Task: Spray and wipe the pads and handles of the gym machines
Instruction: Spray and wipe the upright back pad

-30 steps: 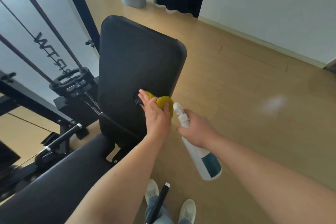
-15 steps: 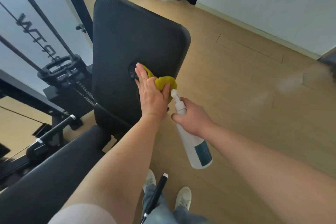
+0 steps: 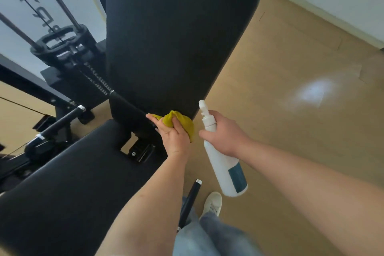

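Down from mid-pad, the left hand had slid the yellow cloth to the back pad's bottom edge, fingers flat, thumb hooked over it. The right hand gripped the spray bottle beside that edge's right corner, over open floor.

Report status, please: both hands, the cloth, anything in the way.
Left hand holds yellow cloth at lower edge of back pad. Right hand grips spray bottle, held aside. Nothing blocks pad.

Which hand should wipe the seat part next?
Probably the left hand: it holds the yellow cloth at the bottom of the back pad, close to the seat pad. The right hand grips the spray bottle.
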A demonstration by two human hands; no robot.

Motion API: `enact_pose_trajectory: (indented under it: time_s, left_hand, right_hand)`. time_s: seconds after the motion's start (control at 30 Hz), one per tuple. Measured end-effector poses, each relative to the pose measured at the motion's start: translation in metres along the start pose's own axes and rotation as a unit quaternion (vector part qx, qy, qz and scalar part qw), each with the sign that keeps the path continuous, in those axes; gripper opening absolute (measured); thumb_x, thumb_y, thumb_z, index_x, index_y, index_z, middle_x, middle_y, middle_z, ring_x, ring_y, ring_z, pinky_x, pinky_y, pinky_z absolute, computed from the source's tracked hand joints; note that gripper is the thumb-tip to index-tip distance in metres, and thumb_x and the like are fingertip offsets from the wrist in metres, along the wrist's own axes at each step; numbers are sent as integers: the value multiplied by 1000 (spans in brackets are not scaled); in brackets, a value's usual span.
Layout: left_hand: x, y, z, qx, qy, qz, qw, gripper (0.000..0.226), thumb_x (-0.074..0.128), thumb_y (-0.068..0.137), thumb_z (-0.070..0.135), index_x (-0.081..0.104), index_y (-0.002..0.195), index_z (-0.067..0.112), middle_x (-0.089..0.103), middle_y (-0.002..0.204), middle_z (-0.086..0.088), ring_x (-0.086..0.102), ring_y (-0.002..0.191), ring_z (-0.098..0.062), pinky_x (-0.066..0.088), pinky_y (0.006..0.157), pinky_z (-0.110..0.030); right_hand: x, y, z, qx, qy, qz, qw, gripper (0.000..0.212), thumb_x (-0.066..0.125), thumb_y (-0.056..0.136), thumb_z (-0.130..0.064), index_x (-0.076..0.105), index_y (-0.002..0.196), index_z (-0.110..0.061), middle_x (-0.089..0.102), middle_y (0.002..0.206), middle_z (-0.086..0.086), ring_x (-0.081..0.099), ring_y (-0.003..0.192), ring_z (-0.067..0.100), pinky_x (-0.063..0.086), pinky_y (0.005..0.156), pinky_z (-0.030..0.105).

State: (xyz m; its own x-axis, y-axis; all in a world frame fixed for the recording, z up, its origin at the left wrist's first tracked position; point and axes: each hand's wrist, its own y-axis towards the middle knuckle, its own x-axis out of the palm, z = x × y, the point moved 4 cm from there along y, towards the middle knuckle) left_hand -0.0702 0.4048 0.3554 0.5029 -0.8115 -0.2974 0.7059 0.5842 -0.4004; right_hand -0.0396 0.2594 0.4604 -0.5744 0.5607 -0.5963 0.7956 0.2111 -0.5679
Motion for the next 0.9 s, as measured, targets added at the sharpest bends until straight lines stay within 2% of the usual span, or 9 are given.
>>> enact_pose_trajectory:
  time_s: [0.13,0.27,0.3,0.37,0.47,0.6,0.77,0.83,0.9]
  left_hand:
    - [1,0,-4,1,-20,-2,1000,80,34,105,56,-24,156,40,2,172,4,12,157,-26,29,121,-46]
    - [16,-14,0,-21,-61,-30,997,74,38,109,49,-23,151,56,-17,168,20,4,154,-7,23,95,0]
    - [17,-10,4,-19,-59,-29,998,73,37,109,49,-23,151,56,-20,167,20,-2,155,-8,19,107,-2]
    - [12,4,13,-6,-60,-25,998,76,36,103,59,-18,155,50,-21,168,15,-10,156,-15,7,128,-33]
    - [-8,30,41,73,-39,4,997,78,39,100,59,-9,157,37,-20,169,0,-12,157,-25,5,128,-49]
    - [-31,81,58,40,-37,56,997,87,35,104,57,-20,160,18,-16,170,-7,-5,158,-26,9,128,-45]
    - [-65,135,78,36,-43,90,994,84,32,107,52,-15,160,8,-8,171,-12,-5,158,-27,2,125,-34]
    - [-80,160,82,32,-41,110,993,79,30,107,52,-7,162,7,2,170,-17,4,157,-30,9,126,-38]
    - [-96,185,88,23,-38,129,991,69,28,108,52,15,158,6,28,163,-19,29,150,-34,28,118,-42]
  right_hand:
    - [13,-7,-4,-19,-1,-37,999,29,68,94,-38,54,120,-37,63,97,-13,63,85,10,45,66,29]
    - [13,-12,-27,-72,-11,-63,995,41,67,95,-44,54,133,-41,66,102,-17,66,91,9,53,73,29]
    - [11,-10,-33,-81,-9,-61,995,42,66,96,-45,54,136,-40,67,103,-16,66,91,10,53,74,28]
    - [7,-5,-43,-92,0,-50,995,44,67,96,-40,54,138,-38,68,105,-14,66,92,9,51,72,26]
    - [2,3,-59,-99,-7,-44,994,46,69,94,-34,54,138,-36,69,107,-9,65,94,11,54,76,30]
    - [11,17,-76,-109,-24,-62,992,38,70,93,-35,54,127,-38,68,99,-8,65,90,15,56,82,39]
    - [31,41,-111,-115,-24,-93,989,44,70,94,-38,47,130,-47,65,102,-14,65,93,14,55,81,32]
    - [37,51,-125,-121,-24,-97,988,41,69,93,-39,46,126,-49,66,102,-13,65,94,14,56,83,34]
    - [39,58,-135,-131,-17,-86,988,35,68,93,-38,46,117,-49,68,100,-10,66,93,15,57,82,35]
